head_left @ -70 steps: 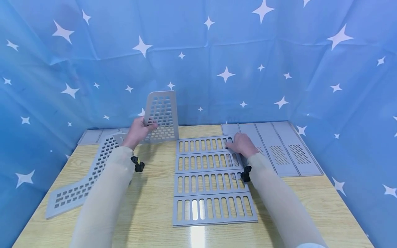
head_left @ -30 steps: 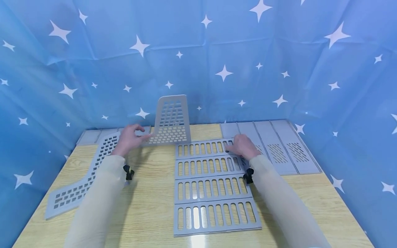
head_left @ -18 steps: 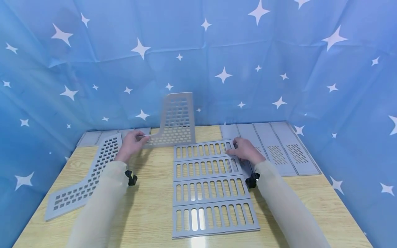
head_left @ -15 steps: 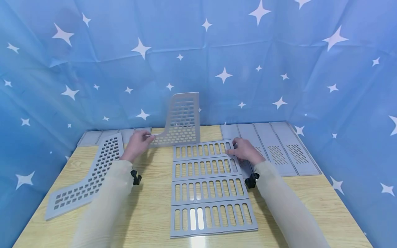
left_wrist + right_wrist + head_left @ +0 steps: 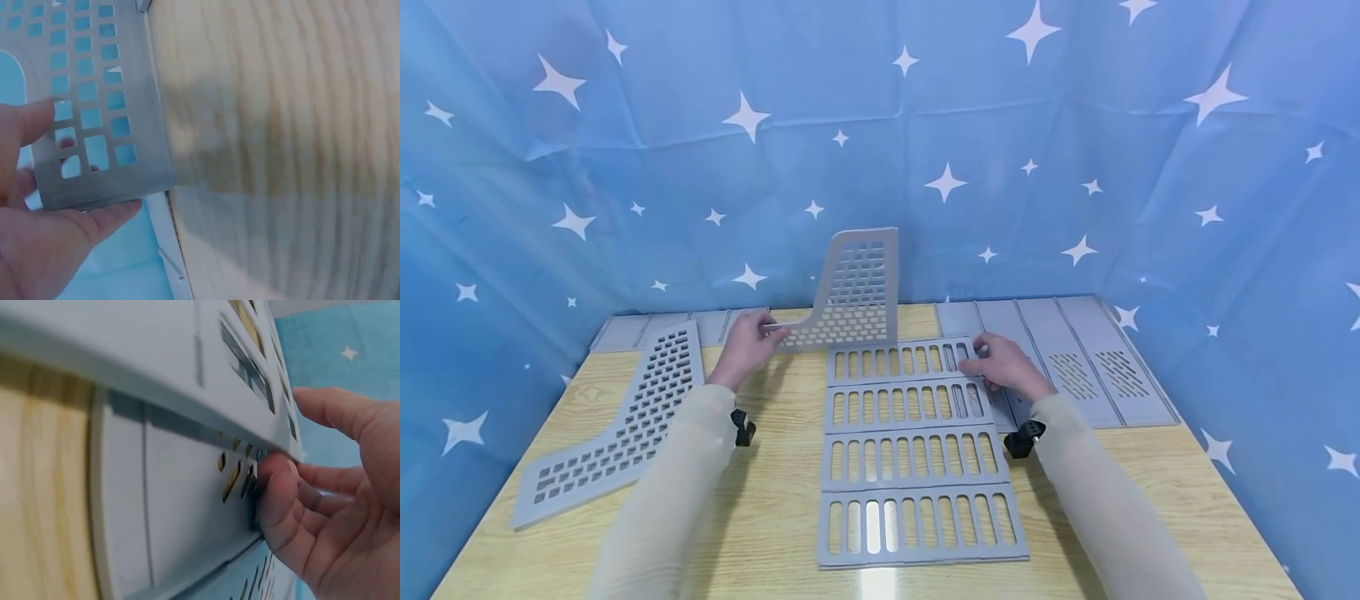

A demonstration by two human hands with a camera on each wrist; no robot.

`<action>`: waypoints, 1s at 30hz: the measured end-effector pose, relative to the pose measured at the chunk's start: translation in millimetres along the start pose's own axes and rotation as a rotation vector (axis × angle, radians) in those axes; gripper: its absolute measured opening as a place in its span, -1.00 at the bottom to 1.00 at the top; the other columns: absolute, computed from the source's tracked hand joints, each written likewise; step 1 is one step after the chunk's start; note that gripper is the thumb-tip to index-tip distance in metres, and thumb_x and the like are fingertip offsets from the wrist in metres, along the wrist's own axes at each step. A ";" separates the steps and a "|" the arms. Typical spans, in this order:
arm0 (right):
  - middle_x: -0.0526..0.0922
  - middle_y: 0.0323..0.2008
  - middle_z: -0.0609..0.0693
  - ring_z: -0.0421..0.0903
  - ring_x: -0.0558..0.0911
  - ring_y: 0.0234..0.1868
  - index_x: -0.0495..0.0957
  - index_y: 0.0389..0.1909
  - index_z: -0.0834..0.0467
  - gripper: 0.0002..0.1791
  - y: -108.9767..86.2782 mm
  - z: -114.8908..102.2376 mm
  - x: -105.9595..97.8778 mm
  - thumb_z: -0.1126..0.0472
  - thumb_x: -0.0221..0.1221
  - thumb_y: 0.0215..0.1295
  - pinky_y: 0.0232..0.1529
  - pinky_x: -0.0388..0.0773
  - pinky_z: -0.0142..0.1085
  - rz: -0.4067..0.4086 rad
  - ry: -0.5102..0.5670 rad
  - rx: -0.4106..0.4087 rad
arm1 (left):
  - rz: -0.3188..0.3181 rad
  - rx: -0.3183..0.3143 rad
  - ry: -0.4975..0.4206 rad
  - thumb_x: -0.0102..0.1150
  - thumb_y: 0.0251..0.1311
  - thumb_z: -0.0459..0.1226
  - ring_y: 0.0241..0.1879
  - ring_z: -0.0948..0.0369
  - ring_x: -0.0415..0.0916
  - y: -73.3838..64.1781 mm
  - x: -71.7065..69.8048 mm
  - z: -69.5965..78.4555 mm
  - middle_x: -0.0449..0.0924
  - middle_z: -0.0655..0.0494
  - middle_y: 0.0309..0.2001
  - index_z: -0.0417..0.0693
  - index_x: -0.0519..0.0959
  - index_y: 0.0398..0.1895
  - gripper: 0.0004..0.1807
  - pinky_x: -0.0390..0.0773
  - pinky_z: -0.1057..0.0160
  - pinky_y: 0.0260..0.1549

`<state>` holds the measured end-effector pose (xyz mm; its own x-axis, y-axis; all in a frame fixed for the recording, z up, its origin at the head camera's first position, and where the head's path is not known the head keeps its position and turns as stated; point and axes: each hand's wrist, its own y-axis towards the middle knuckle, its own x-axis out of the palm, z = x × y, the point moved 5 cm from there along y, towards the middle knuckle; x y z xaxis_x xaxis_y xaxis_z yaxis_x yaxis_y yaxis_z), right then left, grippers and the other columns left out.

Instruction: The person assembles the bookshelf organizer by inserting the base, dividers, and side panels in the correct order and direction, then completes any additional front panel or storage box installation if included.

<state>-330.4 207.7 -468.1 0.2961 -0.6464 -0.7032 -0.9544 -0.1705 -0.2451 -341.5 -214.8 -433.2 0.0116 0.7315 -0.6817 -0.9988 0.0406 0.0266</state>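
Note:
My left hand (image 5: 747, 347) pinches the low foot of a grey L-shaped perforated panel (image 5: 862, 275), which stands upright at the back. In the left wrist view, the thumb lies on the face of this L-shaped panel (image 5: 100, 181) and the fingers are behind and below it. Its right end meets the far edge of a flat grey slotted panel (image 5: 917, 483) made of several joined rows. At that slotted panel's far right corner, my right hand (image 5: 1006, 363) holds the edge. The right wrist view shows curled fingers (image 5: 278, 494) under the edge, thumb above.
Another L-shaped perforated panel (image 5: 625, 433) lies flat on the wooden table (image 5: 767, 533) at left. Grey boards with slanted slots (image 5: 1086, 375) lie at the back right, partly under the slotted panel. More grey boards (image 5: 625, 332) lie back left. A blue star-patterned cloth (image 5: 880, 150) stands behind.
The upright L-shaped panel has slid right to the slotted panel's far edge. My left hand has shifted from its tall part to its foot. My right hand stays at the corner.

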 end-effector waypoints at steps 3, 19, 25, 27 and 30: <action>0.65 -0.41 0.09 -0.09 0.56 -0.55 0.26 0.48 0.38 -0.26 0.1 1.4 -1.3 0.07 0.25 0.45 -0.44 0.54 -0.24 -0.018 0.024 0.007 | -0.010 -0.055 -0.034 0.13 0.52 -0.10 0.10 -0.16 0.53 0.1 0.9 -6.6 0.49 -0.32 0.16 -0.36 0.39 0.26 -0.48 0.62 -0.09 0.05; 0.49 -0.61 -0.03 -0.12 0.48 -0.58 0.11 0.60 0.29 -0.20 -1.0 -1.2 4.8 0.11 0.20 0.48 -0.45 0.48 -0.25 -0.066 0.026 -0.008 | -0.072 -0.003 0.066 0.07 0.55 -0.10 0.15 -0.15 0.45 -2.9 29.2 17.6 0.36 -0.35 0.26 -0.36 0.29 0.33 -0.44 0.50 -0.13 0.19; 0.46 -0.48 0.00 -0.11 0.44 -0.52 0.09 0.62 0.23 -0.21 -2.8 5.3 4.6 0.14 0.18 0.50 -0.41 0.48 -0.24 -0.076 0.124 0.010 | -0.068 -0.010 0.055 0.10 0.53 -0.14 0.10 -0.16 0.49 -2.8 34.3 21.4 0.41 -0.34 0.21 -0.35 0.30 0.34 -0.46 0.53 -0.14 0.16; 0.45 -0.46 0.00 -0.10 0.43 -0.51 0.11 0.62 0.20 -0.22 -2.3 6.9 5.0 0.13 0.19 0.49 -0.41 0.46 -0.24 -0.078 0.138 0.020 | -0.080 0.010 0.048 0.11 0.52 -0.17 0.06 -0.14 0.51 -1.8 38.6 24.9 0.45 -0.32 0.15 -0.35 0.32 0.32 -0.49 0.56 -0.11 0.09; 0.47 -0.46 0.01 -0.10 0.45 -0.50 0.13 0.61 0.18 -0.20 -0.4 7.8 7.3 0.09 0.21 0.47 -0.40 0.46 -0.25 -0.078 0.133 0.031 | -0.093 0.034 0.040 0.11 0.50 -0.20 0.05 -0.11 0.50 -0.3 46.9 29.1 0.47 -0.29 0.11 -0.34 0.34 0.29 -0.53 0.57 -0.08 0.06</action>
<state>-327.5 208.8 -478.4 0.3599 -0.7249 -0.5874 -0.9264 -0.2026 -0.3175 -339.3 -160.7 -444.0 0.1016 0.6960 -0.7109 -0.9914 0.1305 -0.0140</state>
